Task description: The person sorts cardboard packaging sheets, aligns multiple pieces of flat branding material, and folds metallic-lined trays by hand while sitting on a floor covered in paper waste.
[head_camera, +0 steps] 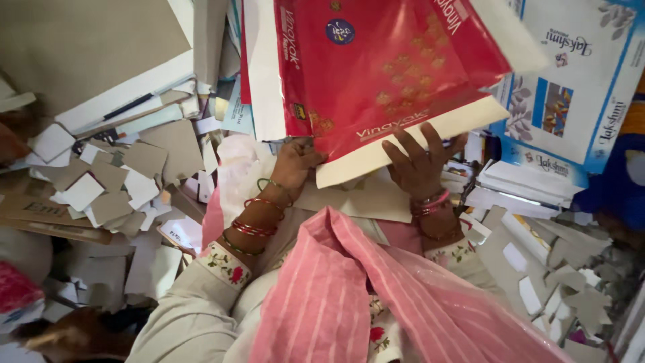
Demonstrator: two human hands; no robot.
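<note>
My left hand (294, 165) grips the lower left edge of a large flat red printed carton sheet (376, 67) with a cream-white underside, held up in front of me. The fingers of my right hand (418, 165) spread against the sheet's lower white edge from below. Both wrists wear red and green bangles. A pink striped cloth (363, 289) drapes over my lap beneath the hands.
Grey and white cardboard offcuts (107, 181) litter the left side, and more scraps (557, 275) lie at right. A big grey board (87, 47) leans at upper left. White and blue printed cartons (578, 87) stand at upper right, with stacked flat sheets (517, 185) below them.
</note>
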